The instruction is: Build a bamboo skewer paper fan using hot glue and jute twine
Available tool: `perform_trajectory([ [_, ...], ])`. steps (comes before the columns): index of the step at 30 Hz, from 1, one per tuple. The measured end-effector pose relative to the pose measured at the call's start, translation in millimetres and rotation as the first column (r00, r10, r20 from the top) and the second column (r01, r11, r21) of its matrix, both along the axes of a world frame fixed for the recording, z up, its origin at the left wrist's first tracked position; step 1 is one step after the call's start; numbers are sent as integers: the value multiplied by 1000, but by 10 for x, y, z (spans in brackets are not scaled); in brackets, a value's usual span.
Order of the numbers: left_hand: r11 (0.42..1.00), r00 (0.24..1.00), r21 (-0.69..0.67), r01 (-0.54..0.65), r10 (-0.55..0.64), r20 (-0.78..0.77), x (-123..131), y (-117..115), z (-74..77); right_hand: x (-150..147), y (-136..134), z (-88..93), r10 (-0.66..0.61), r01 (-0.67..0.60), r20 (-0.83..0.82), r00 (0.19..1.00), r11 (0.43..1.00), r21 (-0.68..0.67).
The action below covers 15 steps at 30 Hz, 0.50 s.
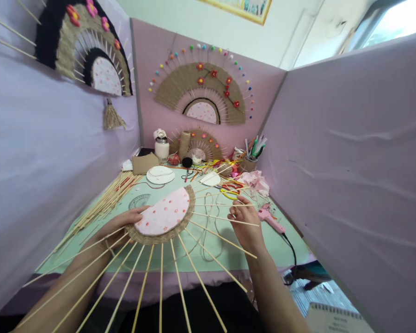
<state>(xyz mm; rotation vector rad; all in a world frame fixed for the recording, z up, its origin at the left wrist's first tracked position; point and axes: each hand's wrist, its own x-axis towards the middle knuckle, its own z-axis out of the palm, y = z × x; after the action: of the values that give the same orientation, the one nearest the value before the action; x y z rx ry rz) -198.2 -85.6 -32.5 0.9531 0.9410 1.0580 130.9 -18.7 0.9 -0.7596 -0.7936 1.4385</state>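
My left hand (125,221) grips the flat side of a half-round fan frame. The frame has a pink dotted half-disc (166,213), a woven twine rim (161,237) and thin bamboo sticks (161,286) spreading outward like rays. At the right-hand sticks, my right hand (245,221) is closed, its thumb and fingers bent together. Whatever lies in that pinch is too small to make out. Loose loops of twine (205,240) hang or lie behind the sticks, between the fan and my right hand.
Bamboo sticks (102,203) are piled at the left. Red-yellow pliers (230,190) and a pink glue gun (272,219) lie at the right. Behind are white discs (160,175), a jar (162,149) and a tool pot (248,164). Cloth-covered panels (343,152) enclose the table.
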Motion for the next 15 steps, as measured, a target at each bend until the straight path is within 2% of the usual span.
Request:
perform_trajectory([
  [2,999,1000,-41,-20,20,13,41,53,109,49,-33,13,141,-140,102,985,990,-13],
  [4,999,1000,-50,-19,19,-8,104,117,233,90,-70,47,288,-291,174,942,957,-10],
  [6,999,999,-49,0,-3,-48,166,186,335,127,-89,82,334,-342,171,927,940,17],
  [8,999,997,-45,5,-8,-79,208,251,383,161,-80,99,329,-335,119,937,942,25],
  [10,999,995,-42,-1,-4,-95,222,306,371,184,-53,92,331,-333,79,940,943,14],
  [15,998,995,-59,-25,19,-102,188,369,233,178,-3,16,344,-344,2,939,939,-24],
])
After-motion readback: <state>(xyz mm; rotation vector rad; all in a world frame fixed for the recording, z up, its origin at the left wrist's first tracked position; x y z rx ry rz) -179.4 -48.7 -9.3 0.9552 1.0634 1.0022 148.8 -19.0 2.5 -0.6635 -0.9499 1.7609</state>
